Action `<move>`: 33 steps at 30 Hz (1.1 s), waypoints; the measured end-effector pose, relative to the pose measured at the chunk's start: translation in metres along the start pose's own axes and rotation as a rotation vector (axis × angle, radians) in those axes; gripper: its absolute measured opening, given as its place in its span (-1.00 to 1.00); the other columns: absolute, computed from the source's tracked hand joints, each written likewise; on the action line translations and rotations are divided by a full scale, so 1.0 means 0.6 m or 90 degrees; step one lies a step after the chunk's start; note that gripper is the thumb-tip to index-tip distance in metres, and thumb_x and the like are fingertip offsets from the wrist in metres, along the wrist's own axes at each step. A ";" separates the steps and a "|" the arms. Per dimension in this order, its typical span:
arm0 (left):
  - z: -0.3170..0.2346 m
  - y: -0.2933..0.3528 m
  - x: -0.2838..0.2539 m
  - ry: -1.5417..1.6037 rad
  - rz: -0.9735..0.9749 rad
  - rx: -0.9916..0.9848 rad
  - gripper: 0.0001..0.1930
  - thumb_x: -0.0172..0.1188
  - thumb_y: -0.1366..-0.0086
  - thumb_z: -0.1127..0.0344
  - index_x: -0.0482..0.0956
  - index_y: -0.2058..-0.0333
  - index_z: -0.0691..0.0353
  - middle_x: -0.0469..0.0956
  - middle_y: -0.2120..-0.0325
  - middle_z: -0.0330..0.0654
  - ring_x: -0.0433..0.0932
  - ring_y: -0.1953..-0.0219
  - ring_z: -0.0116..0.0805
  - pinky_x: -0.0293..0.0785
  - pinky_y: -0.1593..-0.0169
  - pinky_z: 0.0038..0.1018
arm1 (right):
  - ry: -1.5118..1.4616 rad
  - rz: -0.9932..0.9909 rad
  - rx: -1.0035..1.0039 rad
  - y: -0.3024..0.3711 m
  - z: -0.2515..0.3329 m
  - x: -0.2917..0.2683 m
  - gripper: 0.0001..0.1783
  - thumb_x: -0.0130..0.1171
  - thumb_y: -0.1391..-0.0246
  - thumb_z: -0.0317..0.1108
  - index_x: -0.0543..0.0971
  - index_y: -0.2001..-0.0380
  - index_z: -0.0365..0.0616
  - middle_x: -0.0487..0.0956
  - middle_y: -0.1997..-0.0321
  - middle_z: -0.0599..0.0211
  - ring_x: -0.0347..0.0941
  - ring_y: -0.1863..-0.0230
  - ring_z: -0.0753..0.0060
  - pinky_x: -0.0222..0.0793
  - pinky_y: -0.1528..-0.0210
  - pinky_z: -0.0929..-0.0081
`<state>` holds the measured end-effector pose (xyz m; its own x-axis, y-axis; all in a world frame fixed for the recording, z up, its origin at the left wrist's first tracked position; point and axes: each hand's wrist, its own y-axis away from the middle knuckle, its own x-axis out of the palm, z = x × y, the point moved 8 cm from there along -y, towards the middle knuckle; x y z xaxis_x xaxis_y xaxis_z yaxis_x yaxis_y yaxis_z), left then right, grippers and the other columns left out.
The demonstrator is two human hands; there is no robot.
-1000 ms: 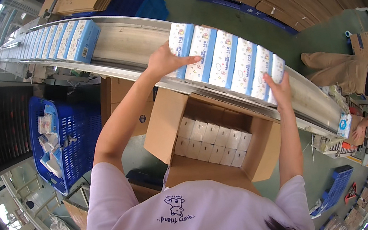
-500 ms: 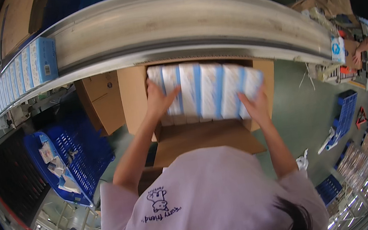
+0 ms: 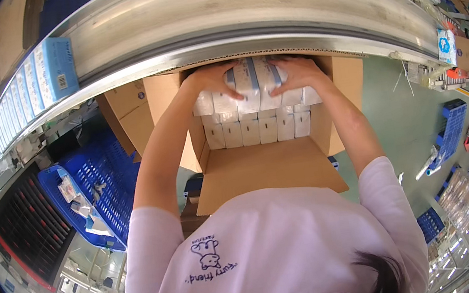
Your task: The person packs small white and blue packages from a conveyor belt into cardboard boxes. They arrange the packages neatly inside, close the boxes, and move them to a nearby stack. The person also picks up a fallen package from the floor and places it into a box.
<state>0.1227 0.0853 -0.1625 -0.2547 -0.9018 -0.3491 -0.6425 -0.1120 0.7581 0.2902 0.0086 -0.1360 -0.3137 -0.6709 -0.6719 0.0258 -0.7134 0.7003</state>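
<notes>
An upright row of white-and-blue soft packs point(image 3: 247, 88) sits inside the open cardboard box point(image 3: 267, 169), close to its far wall. My left hand point(image 3: 217, 81) lies over the left part of this row with the fingers spread, the thumb toward the middle. Over the right part rests my right hand point(image 3: 294, 72), its fingers also apart and touching the packs. The far fingertips of both hands are partly hidden at the box's back edge. Below, toward me, another layer of white packs point(image 3: 250, 132) shows its ends in the box.
Beyond the box runs a metal conveyor channel point(image 3: 228, 11), with a line of blue-and-white packs point(image 3: 55, 69) on its left. At left stand a blue crate point(image 3: 105, 178) and more cardboard point(image 3: 135, 118). A blue-and-white pack point(image 3: 445, 47) is at the channel's right end.
The row of packs has gone farther back into the box, uncovering the layer in front. Both hands have moved away from me and closer together, from the row's ends onto its top.
</notes>
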 end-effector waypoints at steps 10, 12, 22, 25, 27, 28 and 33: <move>-0.017 0.093 0.041 -0.030 -0.543 -0.235 -0.32 0.21 0.06 -0.22 0.42 0.27 0.38 0.28 0.23 -0.05 0.31 0.16 -0.12 0.45 0.23 -0.37 | 0.000 -0.406 0.170 0.113 -0.009 0.004 -0.38 0.12 0.10 0.16 0.42 0.26 -0.24 0.46 0.24 0.12 0.46 0.31 0.15 0.43 0.39 0.36; 0.010 0.036 0.038 -0.036 -0.516 -0.303 -0.26 0.20 0.09 -0.28 0.41 0.23 0.39 0.25 0.18 -0.05 0.30 0.13 -0.15 0.46 0.24 -0.38 | 0.001 -0.318 0.185 0.043 -0.016 0.016 -0.40 0.11 0.07 0.13 0.41 0.29 -0.29 0.44 0.20 0.05 0.44 0.24 0.10 0.43 0.28 0.31; -0.025 0.333 -0.095 0.441 -0.265 0.306 -0.59 0.26 -0.06 0.16 0.49 0.16 0.29 0.56 0.35 -0.10 0.52 0.28 -0.35 0.43 0.15 -0.43 | -0.327 -0.140 -0.150 0.122 0.097 -0.077 -0.73 0.23 0.11 -0.34 0.47 0.32 -0.19 0.50 0.34 0.19 0.45 0.34 0.23 0.35 0.30 0.36; 0.153 0.536 -0.243 0.326 -0.723 0.015 -0.83 0.26 -0.06 0.40 0.57 0.34 0.28 0.58 0.41 -0.16 0.52 0.35 -0.45 0.46 0.24 -0.51 | -0.332 -0.402 -0.312 0.216 0.180 -0.257 -0.89 0.16 0.11 -0.46 0.49 0.44 -0.21 0.48 0.55 0.28 0.41 0.53 0.35 0.28 0.46 0.55; 0.265 0.669 -0.298 -0.010 -1.073 -0.148 -0.65 0.22 -0.06 0.32 0.49 0.15 0.29 0.51 0.19 -0.04 0.49 0.13 -0.14 0.37 0.02 -0.36 | -0.323 -0.666 -0.317 0.228 0.154 -0.345 -0.95 0.06 0.05 -0.53 0.49 0.44 -0.20 0.49 0.55 0.31 0.40 0.53 0.47 0.26 0.47 0.58; 0.346 0.702 -0.297 -0.119 -1.059 -0.322 -0.53 0.23 -0.05 0.15 0.45 0.10 0.30 0.50 0.18 -0.01 0.48 0.12 -0.11 0.36 0.00 -0.34 | -0.357 -0.703 -0.316 0.208 0.144 -0.379 -0.91 0.02 -0.03 -0.47 0.50 0.39 -0.22 0.52 0.51 0.30 0.39 0.54 0.46 0.27 0.47 0.57; 0.467 0.687 -0.361 0.070 -0.938 -0.497 0.07 0.08 0.18 -0.51 0.27 -0.06 0.39 0.45 0.12 0.12 0.45 0.07 -0.02 0.39 0.03 -0.30 | -0.114 -0.434 -0.087 0.030 0.093 -0.337 -0.74 0.01 -0.11 -0.29 0.49 0.23 -0.25 0.54 0.41 0.19 0.45 0.46 0.32 0.33 0.39 0.45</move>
<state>-0.2894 0.3512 0.0714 0.2693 0.1370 -0.9533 0.2290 -0.9705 -0.0748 0.3012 0.1430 0.0258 -0.4531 -0.0322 -0.8909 -0.1161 -0.9887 0.0947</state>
